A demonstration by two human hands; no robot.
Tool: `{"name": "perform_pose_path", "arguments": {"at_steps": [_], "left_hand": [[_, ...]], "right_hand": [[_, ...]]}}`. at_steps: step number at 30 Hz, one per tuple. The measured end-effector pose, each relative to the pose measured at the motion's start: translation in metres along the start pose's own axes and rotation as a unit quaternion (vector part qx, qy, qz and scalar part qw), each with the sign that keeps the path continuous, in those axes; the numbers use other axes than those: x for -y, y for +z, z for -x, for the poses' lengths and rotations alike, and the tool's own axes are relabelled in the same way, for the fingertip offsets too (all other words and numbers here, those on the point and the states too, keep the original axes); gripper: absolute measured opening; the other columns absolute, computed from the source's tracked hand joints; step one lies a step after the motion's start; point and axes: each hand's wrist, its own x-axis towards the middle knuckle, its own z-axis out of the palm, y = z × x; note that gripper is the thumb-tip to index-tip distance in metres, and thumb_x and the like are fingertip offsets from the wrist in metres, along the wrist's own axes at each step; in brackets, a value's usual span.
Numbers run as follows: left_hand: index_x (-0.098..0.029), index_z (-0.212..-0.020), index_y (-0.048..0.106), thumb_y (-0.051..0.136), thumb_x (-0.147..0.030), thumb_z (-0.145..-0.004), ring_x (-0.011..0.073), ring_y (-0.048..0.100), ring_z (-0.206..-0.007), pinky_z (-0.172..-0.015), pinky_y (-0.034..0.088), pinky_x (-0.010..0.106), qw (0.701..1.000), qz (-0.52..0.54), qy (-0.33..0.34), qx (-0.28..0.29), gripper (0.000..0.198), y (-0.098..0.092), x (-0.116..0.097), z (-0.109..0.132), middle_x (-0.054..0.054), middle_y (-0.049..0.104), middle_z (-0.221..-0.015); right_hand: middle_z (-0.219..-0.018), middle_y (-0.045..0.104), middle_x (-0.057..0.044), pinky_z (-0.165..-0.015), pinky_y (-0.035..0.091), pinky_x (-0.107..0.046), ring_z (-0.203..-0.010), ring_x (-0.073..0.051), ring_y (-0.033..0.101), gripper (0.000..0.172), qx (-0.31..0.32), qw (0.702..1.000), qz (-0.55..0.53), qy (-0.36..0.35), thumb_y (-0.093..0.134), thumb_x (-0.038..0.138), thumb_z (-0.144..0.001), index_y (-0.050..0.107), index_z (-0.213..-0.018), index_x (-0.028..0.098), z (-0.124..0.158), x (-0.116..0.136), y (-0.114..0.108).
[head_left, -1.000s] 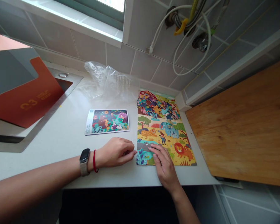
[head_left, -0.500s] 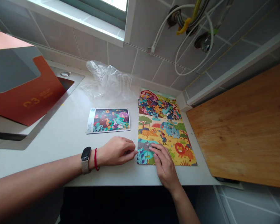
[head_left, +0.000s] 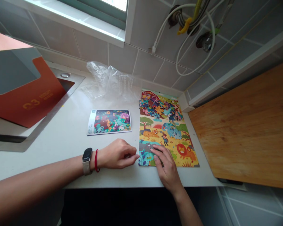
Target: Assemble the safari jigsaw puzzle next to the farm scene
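A colourful animal puzzle (head_left: 155, 135) lies flat on the white counter, with a heap of loose puzzle pieces (head_left: 160, 108) on its upper part. My right hand (head_left: 166, 168) rests on the lower part of the puzzle, fingers spread, nothing seen in it. Beside the puzzle's lower left edge is my left hand (head_left: 121, 153), fingers curled and thumb stretched towards the edge; whether it holds something small cannot be made out. A picture card (head_left: 112, 121) lies on the counter beyond my left hand.
Crumpled clear plastic (head_left: 108, 81) lies near the tiled wall. An orange box (head_left: 33, 97) stands over the sink at the left. A wooden board (head_left: 245, 128) leans at the right. Cables and pipes (head_left: 191, 25) hang on the wall above.
The thumb of my left hand has shifted slightly downward. My right hand has barely moved, its thumb a little to the left. The puzzle and the card lie as before.
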Motion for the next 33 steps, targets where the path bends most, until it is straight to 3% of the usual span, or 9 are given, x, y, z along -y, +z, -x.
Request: {"name": "perform_pose_path", "arguments": {"at_steps": [8, 12, 20, 27, 33], "left_hand": [[-0.022, -0.064, 0.042, 0.054, -0.025, -0.101, 0.0102, 0.04, -0.046, -0.051, 0.028, 0.029, 1.0, -0.016, 0.012, -0.003, 0.04, 0.0, 0.001, 0.001, -0.005, 0.045, -0.053], [-0.022, -0.066, 0.04, 0.054, -0.024, -0.102, 0.0103, 0.04, -0.047, -0.052, 0.028, 0.029, 1.0, -0.007, 0.02, -0.004, 0.039, 0.0, 0.001, 0.001, -0.004, 0.045, -0.054], [-0.022, -0.07, 0.04, 0.05, -0.024, -0.104, 0.0119, 0.043, -0.051, -0.056, 0.029, 0.03, 1.0, -0.021, 0.012, 0.006, 0.036, 0.001, 0.006, 0.002, -0.003, 0.048, -0.059], [-0.022, -0.072, 0.044, 0.047, -0.027, -0.106, 0.0133, 0.046, -0.054, -0.056, 0.031, 0.03, 1.0, -0.029, -0.006, 0.006, 0.035, 0.002, 0.01, 0.004, -0.002, 0.05, -0.061], [-0.021, -0.072, 0.044, 0.043, -0.026, -0.107, 0.0127, 0.045, -0.055, -0.056, 0.032, 0.027, 0.999, -0.033, -0.034, 0.001, 0.036, -0.001, 0.009, 0.0, -0.001, 0.05, -0.062]], "right_hand": [[-0.123, 0.073, -0.009, -0.102, 0.059, -0.047, -0.118, -0.026, 0.069, 0.023, 0.035, 0.999, -0.031, 0.004, 0.059, 0.03, -0.103, 0.075, -0.12, 0.028, -0.02, -0.01, -0.015], [-0.117, 0.074, -0.009, -0.103, 0.058, -0.046, -0.114, -0.025, 0.07, 0.021, -0.001, 0.999, -0.042, 0.003, 0.059, 0.032, -0.103, 0.075, -0.115, 0.026, -0.056, -0.033, -0.023], [-0.126, 0.069, -0.012, -0.112, 0.05, -0.049, -0.122, -0.028, 0.065, 0.028, 0.012, 0.999, 0.042, 0.012, 0.065, 0.036, -0.096, 0.075, -0.118, 0.022, -0.14, -0.09, -0.023], [-0.137, 0.063, -0.014, -0.116, 0.047, -0.05, -0.131, -0.033, 0.059, 0.055, 0.025, 0.995, 0.093, 0.031, 0.081, 0.046, -0.083, 0.071, -0.131, 0.022, -0.189, -0.105, -0.012], [-0.147, 0.058, -0.015, -0.118, 0.043, -0.053, -0.137, -0.037, 0.055, 0.068, 0.06, 0.987, 0.143, 0.045, 0.076, 0.057, -0.086, 0.063, -0.144, 0.024, -0.214, -0.108, -0.008]]}}
